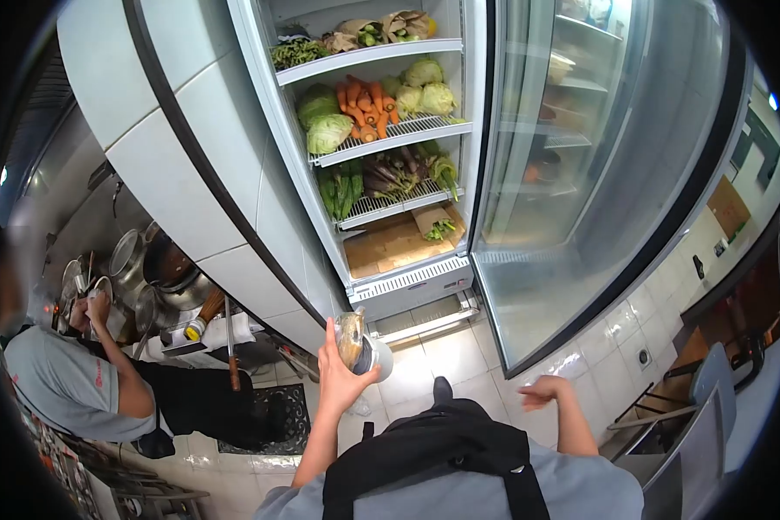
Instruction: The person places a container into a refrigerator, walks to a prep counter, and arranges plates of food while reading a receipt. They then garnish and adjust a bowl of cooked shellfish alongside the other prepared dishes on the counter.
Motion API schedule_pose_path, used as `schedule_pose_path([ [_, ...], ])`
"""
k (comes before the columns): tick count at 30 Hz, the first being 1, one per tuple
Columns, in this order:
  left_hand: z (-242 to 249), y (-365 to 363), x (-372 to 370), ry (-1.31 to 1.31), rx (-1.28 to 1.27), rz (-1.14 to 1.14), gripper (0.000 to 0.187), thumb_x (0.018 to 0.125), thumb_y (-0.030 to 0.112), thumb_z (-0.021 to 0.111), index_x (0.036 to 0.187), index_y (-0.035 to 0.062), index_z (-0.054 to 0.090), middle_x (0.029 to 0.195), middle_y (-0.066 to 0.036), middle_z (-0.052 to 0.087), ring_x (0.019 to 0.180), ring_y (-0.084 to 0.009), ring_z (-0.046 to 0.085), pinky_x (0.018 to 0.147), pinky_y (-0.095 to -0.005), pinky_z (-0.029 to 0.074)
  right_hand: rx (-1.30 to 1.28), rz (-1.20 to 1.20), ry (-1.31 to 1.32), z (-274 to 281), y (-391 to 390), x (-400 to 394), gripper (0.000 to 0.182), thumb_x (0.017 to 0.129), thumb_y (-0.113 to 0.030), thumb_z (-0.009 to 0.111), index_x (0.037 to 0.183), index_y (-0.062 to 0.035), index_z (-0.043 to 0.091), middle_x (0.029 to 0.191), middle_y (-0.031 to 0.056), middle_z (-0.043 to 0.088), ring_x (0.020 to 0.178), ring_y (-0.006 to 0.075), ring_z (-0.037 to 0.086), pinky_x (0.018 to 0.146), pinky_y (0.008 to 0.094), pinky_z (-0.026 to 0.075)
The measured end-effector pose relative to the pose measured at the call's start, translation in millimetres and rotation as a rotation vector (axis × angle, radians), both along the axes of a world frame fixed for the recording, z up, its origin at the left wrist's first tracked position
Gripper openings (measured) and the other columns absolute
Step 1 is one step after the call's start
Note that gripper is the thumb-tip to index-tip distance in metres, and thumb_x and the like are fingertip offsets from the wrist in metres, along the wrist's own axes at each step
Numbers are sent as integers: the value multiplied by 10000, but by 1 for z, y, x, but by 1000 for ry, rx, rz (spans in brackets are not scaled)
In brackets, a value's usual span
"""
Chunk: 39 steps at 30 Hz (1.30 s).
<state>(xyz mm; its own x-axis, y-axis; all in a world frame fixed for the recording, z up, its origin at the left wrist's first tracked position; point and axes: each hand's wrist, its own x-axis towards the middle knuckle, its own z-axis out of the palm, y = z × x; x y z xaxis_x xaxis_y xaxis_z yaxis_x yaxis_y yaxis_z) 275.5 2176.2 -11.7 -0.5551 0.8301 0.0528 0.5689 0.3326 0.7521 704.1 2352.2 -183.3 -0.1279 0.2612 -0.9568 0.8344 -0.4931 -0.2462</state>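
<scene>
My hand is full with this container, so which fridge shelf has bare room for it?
The bottom shelf is mostly bare cardboard, with only some greens at its right. The carrots and cabbages shelf and the leafy one below it are crowded. The left hand holds the container.

open fridge [260,52], 4 wire shelves [399,132], cabbages [329,132] and carrots [366,106] on 1, cardboard [394,247] at bottom

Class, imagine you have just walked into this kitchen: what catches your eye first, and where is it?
The open fridge straight ahead, its shelves full of carrots and cabbages. Below it, the left hand holds a wrapped container; the right hand is empty. At far left a co-worker stands at the pots.
</scene>
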Motion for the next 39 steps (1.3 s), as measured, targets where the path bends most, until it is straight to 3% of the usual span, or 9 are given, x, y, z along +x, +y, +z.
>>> schedule_pose_path([
  [1,-1,3,-2,-4,-3,-15,1181,591,229,803,1489,147,40,1260,-261,385,1205,-402,417,1029,-456,341,10,-96,-212,-30,3,30,678,778,-350,750,1266,34,478,945,133,679,860,236,670,740,251,543],
  [3,0,13,-9,-8,-16,-25,1179,590,232,803,1488,143,44,1268,-266,384,1210,-402,415,1031,-457,340,448,-408,-248,32,-15,44,1038,693,-285,826,1436,5,161,1186,211,574,1041,327,607,902,329,499],
  [4,1,20,-14,16,-1,-52,1174,590,238,803,1487,137,52,1279,-271,381,1221,-402,407,1035,-456,336,774,-364,-88,-9,4,77,1086,685,-254,829,1450,-26,92,1262,213,513,1126,329,546,965,354,445],
  [7,20,46,-24,25,4,-106,1163,591,249,801,1486,128,68,1298,-278,378,1236,-406,397,1043,-453,329,1155,-503,445,4,45,90,1029,685,-177,817,1457,-48,149,1332,185,474,1272,287,412,1078,365,308],
  [11,37,98,-47,80,58,-179,1167,590,283,794,1490,148,62,1332,-275,365,1251,-415,389,1050,-445,334,1003,-711,585,24,84,91,722,711,-163,781,1315,33,438,1270,147,545,1169,249,506,1005,364,377],
  [25,157,486,-116,710,344,-449,1122,540,354,762,1482,209,169,1068,-276,481,994,-406,493,949,-444,409,924,-870,542,36,116,110,653,702,-116,751,1272,-1,452,1262,167,532,1239,282,450,1047,388,326],
  [32,145,655,-135,522,-28,-592,1205,559,362,837,1492,255,82,1385,-279,350,1308,-396,342,1101,-410,285,904,-895,494,33,126,121,664,684,-84,754,1273,-3,460,1242,135,549,1196,245,476,1035,360,335],
  [35,131,694,-135,288,-45,-815,1185,598,382,828,1499,193,82,1509,-200,200,1396,-293,220,1130,-358,193,859,-916,439,33,131,125,687,668,-72,763,1281,-5,458,1223,113,556,1157,227,487,1016,347,354],
  [39,138,696,-120,382,-96,-874,1249,554,502,826,1500,247,52,1510,-204,186,1405,-330,180,1142,-421,164,816,-926,468,34,138,133,679,667,-73,764,1275,-8,469,1215,107,557,1149,224,489,1008,343,360],
])
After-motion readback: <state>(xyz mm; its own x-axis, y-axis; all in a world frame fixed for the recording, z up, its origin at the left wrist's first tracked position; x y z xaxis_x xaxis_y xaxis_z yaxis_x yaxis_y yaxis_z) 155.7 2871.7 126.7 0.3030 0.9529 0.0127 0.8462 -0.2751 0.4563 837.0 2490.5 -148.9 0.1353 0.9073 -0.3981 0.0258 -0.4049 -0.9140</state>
